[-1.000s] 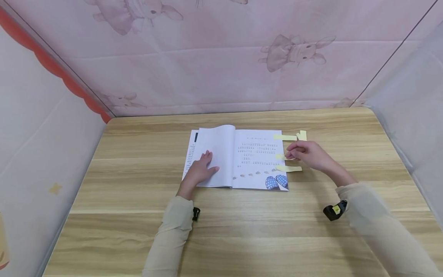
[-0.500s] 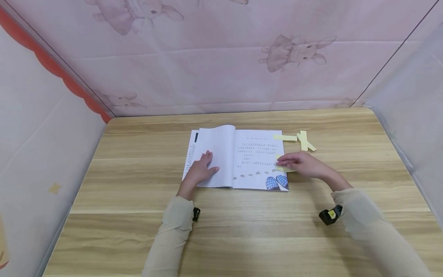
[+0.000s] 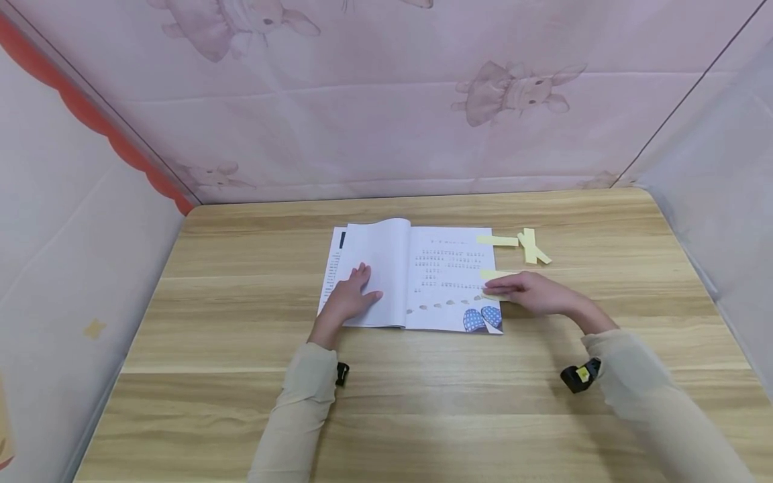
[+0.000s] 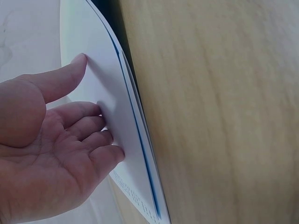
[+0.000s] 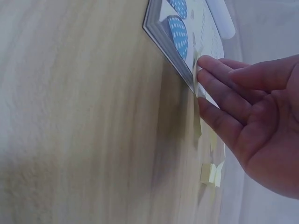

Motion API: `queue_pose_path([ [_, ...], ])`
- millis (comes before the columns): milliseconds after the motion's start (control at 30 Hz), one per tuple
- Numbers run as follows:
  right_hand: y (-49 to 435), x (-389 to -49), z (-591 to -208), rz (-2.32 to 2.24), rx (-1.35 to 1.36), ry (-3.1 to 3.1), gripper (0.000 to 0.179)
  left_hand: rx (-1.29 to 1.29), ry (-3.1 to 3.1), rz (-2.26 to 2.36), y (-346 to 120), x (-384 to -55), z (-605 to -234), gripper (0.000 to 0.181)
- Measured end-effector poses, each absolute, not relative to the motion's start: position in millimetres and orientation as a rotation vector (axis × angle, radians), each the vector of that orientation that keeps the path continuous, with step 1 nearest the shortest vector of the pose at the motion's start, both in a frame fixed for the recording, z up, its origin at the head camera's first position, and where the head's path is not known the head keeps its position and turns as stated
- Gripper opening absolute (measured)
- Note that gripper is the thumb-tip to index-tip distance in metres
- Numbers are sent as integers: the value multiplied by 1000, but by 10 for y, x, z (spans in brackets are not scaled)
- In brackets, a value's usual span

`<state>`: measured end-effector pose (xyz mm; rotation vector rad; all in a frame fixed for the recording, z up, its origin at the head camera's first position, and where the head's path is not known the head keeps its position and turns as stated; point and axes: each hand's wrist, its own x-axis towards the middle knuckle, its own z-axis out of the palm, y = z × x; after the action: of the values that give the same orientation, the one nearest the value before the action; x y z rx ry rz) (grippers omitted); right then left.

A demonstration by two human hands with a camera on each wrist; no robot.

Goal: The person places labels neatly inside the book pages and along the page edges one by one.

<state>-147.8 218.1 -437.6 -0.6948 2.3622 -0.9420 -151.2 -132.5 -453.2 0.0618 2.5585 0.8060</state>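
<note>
An open book (image 3: 449, 268) lies on the table, its right page printed with text and blue dotted shapes. My left hand (image 3: 349, 298) rests spread on the blank left page (image 4: 93, 32). At the book's right edge, my right hand (image 3: 537, 293) presses straight fingertips on the lowest yellow sticky strip (image 5: 197, 116), which juts out past the page. Just above those fingers shows a middle yellow strip (image 3: 492, 274), partly covered by the hand. A third, the top strip (image 3: 497, 240), also sticks out over the right edge.
Beside the top strip, two crossed yellow strips (image 3: 530, 247) lie on the wooden table (image 3: 423, 409). A pink rabbit-print wall (image 3: 386, 134) stands behind the table. Dark wrist cameras hang at both sleeves.
My right hand has moved from the middle strip down to the lowest one, its fingers straightening onto the page edge. The crossed strips are now uncovered. My left hand has stayed in place.
</note>
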Motion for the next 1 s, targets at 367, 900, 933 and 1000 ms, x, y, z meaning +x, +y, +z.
queue_pose_path([
  [367, 2292, -1472, -4266, -1029, -672, 2271, 37, 54, 2553, 795, -1317, -1514, -4508, 65],
  [900, 2159, -1426, -4290, -921, -783, 2208, 43, 61, 2559, 793, -1315, -1514, -4517, 64],
  [933, 2158, -1424, -4293, -927, -785, 2196, 43, 62, 2560, 792, -1315, -1513, -4517, 64],
  [1000, 2154, -1422, -4299, -931, -798, 2178, 42, 61, 2561, 792, -1315, -1515, -4518, 64],
])
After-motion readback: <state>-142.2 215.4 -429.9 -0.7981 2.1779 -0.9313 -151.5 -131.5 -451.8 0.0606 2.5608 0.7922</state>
